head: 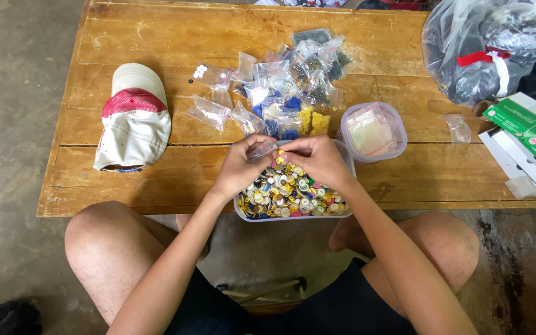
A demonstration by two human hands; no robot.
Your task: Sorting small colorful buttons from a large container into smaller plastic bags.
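From my remote seat, the tub of buttons sits at the near edge of the worktop. Behind it lies a heap of small bags, left of that a cap, right a tub of bags, then boxes at far right.

I see both hands hemmed in over the button tub: a heap of small bags lies just behind it, and a lidded tub sits close on the right. My left has bare table out to the cap. Far right, a big bag and boxes block the corner; one loose bag lies between
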